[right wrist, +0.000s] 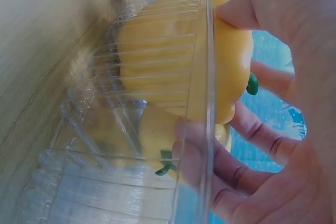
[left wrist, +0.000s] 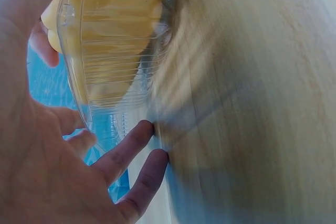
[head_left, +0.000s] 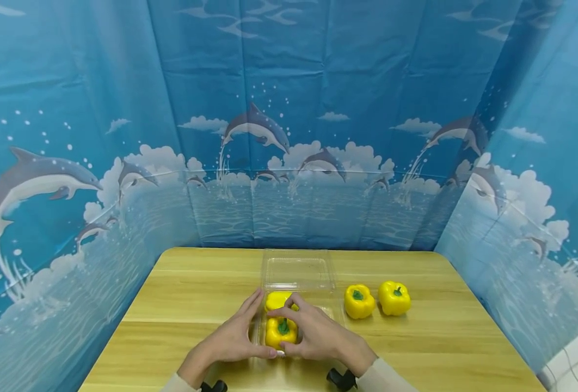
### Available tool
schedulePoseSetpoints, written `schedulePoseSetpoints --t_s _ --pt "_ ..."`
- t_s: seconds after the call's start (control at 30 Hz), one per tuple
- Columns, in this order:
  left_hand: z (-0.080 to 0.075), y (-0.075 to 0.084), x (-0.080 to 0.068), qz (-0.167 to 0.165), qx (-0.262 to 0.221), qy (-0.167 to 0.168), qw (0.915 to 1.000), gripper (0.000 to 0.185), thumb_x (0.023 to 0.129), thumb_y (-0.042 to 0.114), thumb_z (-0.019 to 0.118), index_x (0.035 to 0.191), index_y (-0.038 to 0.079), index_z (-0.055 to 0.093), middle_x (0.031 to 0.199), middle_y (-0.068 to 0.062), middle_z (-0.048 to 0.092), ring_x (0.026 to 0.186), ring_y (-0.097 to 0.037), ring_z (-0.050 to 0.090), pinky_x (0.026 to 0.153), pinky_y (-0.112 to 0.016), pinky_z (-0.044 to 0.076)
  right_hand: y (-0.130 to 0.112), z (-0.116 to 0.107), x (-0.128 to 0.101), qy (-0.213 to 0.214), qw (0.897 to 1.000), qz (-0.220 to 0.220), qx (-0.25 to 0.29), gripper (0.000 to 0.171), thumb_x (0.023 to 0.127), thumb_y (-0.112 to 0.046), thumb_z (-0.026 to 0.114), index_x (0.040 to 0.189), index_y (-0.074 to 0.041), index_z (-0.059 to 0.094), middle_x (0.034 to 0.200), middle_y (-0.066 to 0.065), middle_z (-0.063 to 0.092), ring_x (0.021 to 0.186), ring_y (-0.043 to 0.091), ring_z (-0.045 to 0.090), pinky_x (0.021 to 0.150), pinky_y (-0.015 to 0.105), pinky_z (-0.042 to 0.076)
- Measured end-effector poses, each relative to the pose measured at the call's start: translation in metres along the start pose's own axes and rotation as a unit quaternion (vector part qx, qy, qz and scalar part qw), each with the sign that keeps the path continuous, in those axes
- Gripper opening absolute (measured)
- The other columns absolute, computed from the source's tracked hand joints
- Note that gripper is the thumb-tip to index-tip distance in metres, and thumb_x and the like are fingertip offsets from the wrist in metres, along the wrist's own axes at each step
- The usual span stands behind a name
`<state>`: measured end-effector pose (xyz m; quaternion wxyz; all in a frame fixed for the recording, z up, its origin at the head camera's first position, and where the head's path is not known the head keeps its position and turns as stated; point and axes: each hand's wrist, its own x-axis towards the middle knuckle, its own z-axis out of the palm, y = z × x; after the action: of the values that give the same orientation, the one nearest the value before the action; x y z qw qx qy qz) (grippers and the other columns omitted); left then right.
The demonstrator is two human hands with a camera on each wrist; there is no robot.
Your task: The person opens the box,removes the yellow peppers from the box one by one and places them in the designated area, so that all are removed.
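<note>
A clear plastic clamshell box (head_left: pixel 338 311) lies on the table with its lid (head_left: pixel 299 270) folded back, away from me. Inside its left part are two yellow bell peppers, one behind the other. My right hand (head_left: pixel 313 333) holds the front pepper (head_left: pixel 275 338) between thumb and fingers; its green stem points up. Partly covered by that hand is the rear pepper (head_left: pixel 275 300). My left hand (head_left: pixel 232 338) lies along the box's left side, thumb at the front edge. In the left wrist view, two of its fingers (left wrist: pixel 139 182) reach straight to the tabletop beside the box wall (left wrist: pixel 115 40).
Two more yellow bell peppers stand to the right of the box, one nearer (head_left: pixel 359 301) and one farther right (head_left: pixel 394 298). The wooden table (head_left: pixel 446 337) ends at a blue dolphin-print curtain (head_left: pixel 289 212) behind and on both sides.
</note>
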<state>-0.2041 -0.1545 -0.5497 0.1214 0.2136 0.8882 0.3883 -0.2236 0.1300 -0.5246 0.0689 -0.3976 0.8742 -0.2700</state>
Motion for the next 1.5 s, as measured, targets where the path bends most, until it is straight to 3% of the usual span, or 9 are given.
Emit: schedulePoseSetpoints --t_s 0.27,0.5,0.8,1.0,1.23,1.5 --pt "0.002 -0.002 0.001 0.003 0.012 0.001 0.9999 0.138 0.093 0.069 0.092 0.190 0.019 0.006 0.200 -0.008 -0.001 0.177 -0.050 0.035 0.131 -0.077 0.047 0.002 -0.001 -0.002 -0.002 1.000 0.004 0.013 0.058 0.103 -0.039 0.087 0.159 -0.031 0.071 0.133 -0.001 0.054 0.068 -0.001 0.048 0.068 0.019 0.050" --pt "0.000 -0.003 0.001 0.003 0.013 0.002 0.9999 0.138 0.093 0.067 0.093 0.190 0.019 0.006 0.200 -0.008 -0.001 0.175 -0.049 0.039 0.130 -0.075 0.049 0.005 -0.006 -0.003 0.003 1.000 0.001 0.025 0.059 0.100 -0.038 0.088 0.157 -0.031 0.072 0.136 -0.001 0.055 0.070 -0.001 0.050 0.070 0.020 0.053" --pt "-0.001 -0.002 0.001 0.001 0.002 -0.002 1.0000 0.138 0.094 0.064 0.093 0.190 0.019 0.005 0.200 -0.009 -0.002 0.170 -0.046 0.048 0.130 -0.072 0.050 0.004 -0.014 -0.009 0.020 1.000 -0.018 0.009 0.058 0.100 -0.036 0.088 0.155 -0.030 0.071 0.140 -0.004 0.060 0.085 0.005 0.057 0.076 0.021 0.053" --pt "0.000 -0.001 0.000 0.002 0.005 0.001 1.0000 0.138 0.094 0.065 0.093 0.190 0.017 0.005 0.200 -0.010 -0.002 0.175 -0.049 0.038 0.131 -0.075 0.047 0.003 -0.018 -0.012 0.029 0.999 -0.033 0.008 0.057 0.101 -0.034 0.087 0.156 -0.026 0.070 0.142 -0.004 0.069 0.096 0.003 0.060 0.084 0.022 0.056" --pt "0.001 0.000 0.000 -0.001 0.008 0.007 0.9999 0.138 0.094 0.065 0.093 0.190 0.017 0.006 0.200 -0.008 0.000 0.176 -0.049 0.037 0.131 -0.075 0.047 0.005 -0.020 -0.016 0.042 0.998 -0.053 0.013 0.057 0.102 -0.032 0.086 0.156 -0.024 0.069 0.145 0.002 0.074 0.090 0.003 0.061 0.080 0.024 0.058" --pt "0.002 -0.001 0.000 -0.002 0.019 0.008 0.9998 0.138 0.093 0.067 0.093 0.190 0.018 0.007 0.200 -0.008 0.000 0.176 -0.049 0.036 0.131 -0.076 0.048 0.005 -0.026 -0.023 0.055 0.997 -0.051 0.001 0.058 0.102 -0.033 0.086 0.157 -0.021 0.070 0.153 0.002 0.075 0.114 0.004 0.071 0.096 0.033 0.066"
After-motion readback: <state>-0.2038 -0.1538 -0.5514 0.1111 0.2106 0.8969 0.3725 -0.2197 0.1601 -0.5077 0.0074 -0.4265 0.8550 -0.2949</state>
